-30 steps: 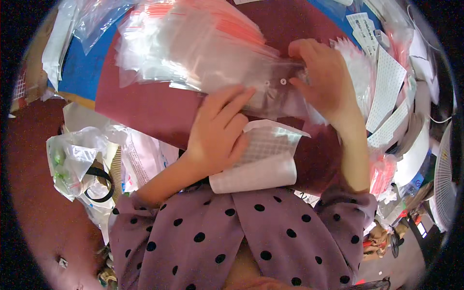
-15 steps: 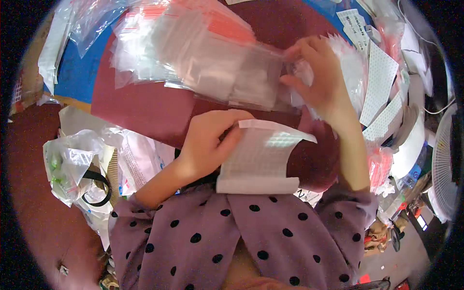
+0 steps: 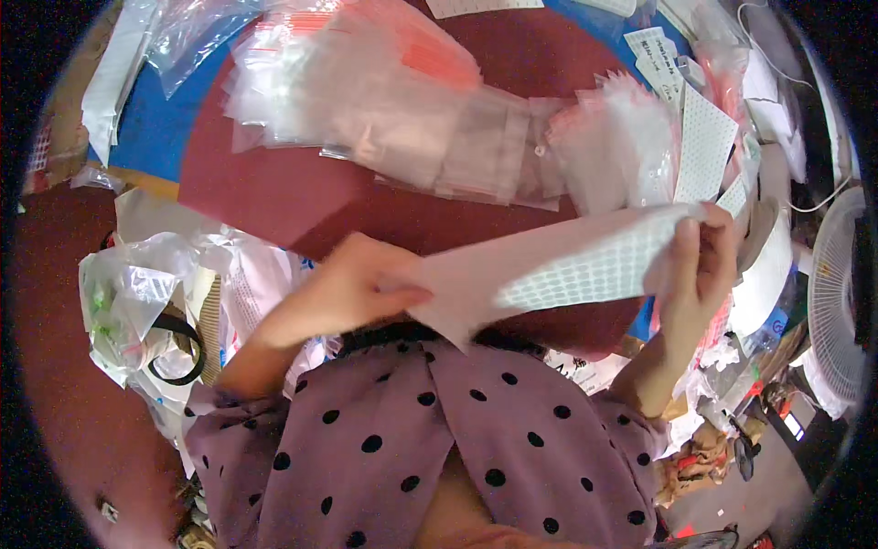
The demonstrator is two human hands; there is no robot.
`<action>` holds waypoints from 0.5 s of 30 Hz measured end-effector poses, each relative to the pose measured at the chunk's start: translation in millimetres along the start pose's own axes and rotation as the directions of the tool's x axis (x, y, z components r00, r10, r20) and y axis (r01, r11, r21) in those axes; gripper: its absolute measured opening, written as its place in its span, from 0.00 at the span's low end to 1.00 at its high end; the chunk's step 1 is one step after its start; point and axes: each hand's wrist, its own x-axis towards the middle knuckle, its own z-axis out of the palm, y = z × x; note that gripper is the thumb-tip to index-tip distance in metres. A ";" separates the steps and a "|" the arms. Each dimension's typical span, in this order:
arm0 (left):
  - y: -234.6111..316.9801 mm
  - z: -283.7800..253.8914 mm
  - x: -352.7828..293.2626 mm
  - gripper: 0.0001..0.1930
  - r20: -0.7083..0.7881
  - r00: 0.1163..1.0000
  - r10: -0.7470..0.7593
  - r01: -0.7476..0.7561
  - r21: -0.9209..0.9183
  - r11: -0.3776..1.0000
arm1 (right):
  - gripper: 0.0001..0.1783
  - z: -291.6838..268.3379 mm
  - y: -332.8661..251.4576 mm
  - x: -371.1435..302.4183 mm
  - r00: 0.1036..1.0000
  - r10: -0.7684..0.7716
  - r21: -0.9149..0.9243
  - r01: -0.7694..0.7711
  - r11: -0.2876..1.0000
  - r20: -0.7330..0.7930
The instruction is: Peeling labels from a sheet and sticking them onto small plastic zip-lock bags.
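A white sticker sheet point(image 3: 585, 274) with rows of small round labels is stretched out in front of my chest. My left hand point(image 3: 352, 288) pinches its left end, and my right hand point(image 3: 700, 261) grips the far right end between thumb and fingers. Just beyond the sheet, clear zip bags point(image 3: 430, 146) with red strips lie fanned out over a dark red surface point(image 3: 265, 197). A second fan of clear bags point(image 3: 622, 146) lies to the right of them, near my right hand.
More dotted label sheets point(image 3: 704, 146) lie at the right. A white fan point(image 3: 837, 293) stands at the far right. On the left are a crumpled clear plastic bag point(image 3: 128, 293) and a black loop point(image 3: 187, 366). Blue board point(image 3: 155, 128) shows at the upper left.
My right hand has come down from the bags and taken hold of the sheet's right end. The sheet, curled before, is now stretched out to the right. My left hand has moved slightly left and down.
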 end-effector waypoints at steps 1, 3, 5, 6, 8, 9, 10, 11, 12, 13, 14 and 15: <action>1.6 -5.0 -11.8 0.07 -0.124 0.992 -0.035 0.028 -0.059 0.998 | 0.04 -10.9 5.0 -3.0 0.999 0.006 0.064 -0.010 0.998 0.053; 10.3 -9.3 -23.0 0.09 -0.408 0.909 -0.081 -0.066 -0.333 0.941 | 0.09 -15.4 21.7 -8.7 0.996 -0.071 0.148 0.061 0.987 0.061; 21.6 -9.4 -22.0 0.20 -0.572 0.811 -0.126 -0.291 -0.580 0.761 | 0.11 -4.9 21.4 -23.1 0.999 -0.048 0.251 0.047 0.967 -0.003; 28.0 -12.3 -23.4 0.25 -0.591 0.803 -0.077 -0.405 -0.636 0.657 | 0.12 -5.6 23.4 -30.5 0.998 -0.037 0.410 0.012 0.912 0.054; 23.1 -13.6 -27.1 0.29 -0.718 0.696 -0.016 -0.488 -0.489 0.723 | 0.19 -31.6 47.9 -35.4 0.927 -0.061 0.202 -0.017 0.979 0.371; 25.6 -15.6 -31.1 0.29 -0.673 0.739 -0.041 -0.511 -0.599 0.616 | 0.22 -36.4 41.5 -33.2 0.828 -0.264 0.293 0.126 0.948 0.496; 27.7 -16.8 -34.6 0.30 -0.620 0.782 -0.058 -0.516 -0.697 0.498 | 0.22 -36.0 32.3 -38.2 0.852 -0.136 0.334 -0.048 0.941 0.506; 40.6 -15.2 -37.6 0.27 -0.616 0.748 -0.247 -0.487 -0.762 0.427 | 0.22 -31.7 23.2 -44.2 0.848 -0.006 0.368 -0.223 0.903 0.529; 34.0 -20.0 -45.2 0.27 -0.641 0.732 -0.230 -0.513 -0.741 0.433 | 0.18 -23.5 24.4 -45.1 0.877 -0.087 0.435 -0.146 0.888 0.473; 22.2 -28.5 -54.9 0.26 -0.532 0.844 -0.068 -0.465 -0.789 0.402 | 0.18 -22.6 20.7 -46.9 0.880 -0.115 0.439 -0.113 0.891 0.461; 15.5 -32.4 -62.2 0.24 -0.410 0.908 0.085 -0.409 -0.824 0.393 | 0.16 -18.2 22.7 -46.3 0.906 -0.172 0.390 0.008 0.921 0.387; 18.1 -26.9 -64.3 0.22 -0.501 0.822 0.271 -0.569 -0.712 0.411 | 0.15 -14.2 21.1 -44.9 0.920 -0.234 0.331 0.125 0.935 0.313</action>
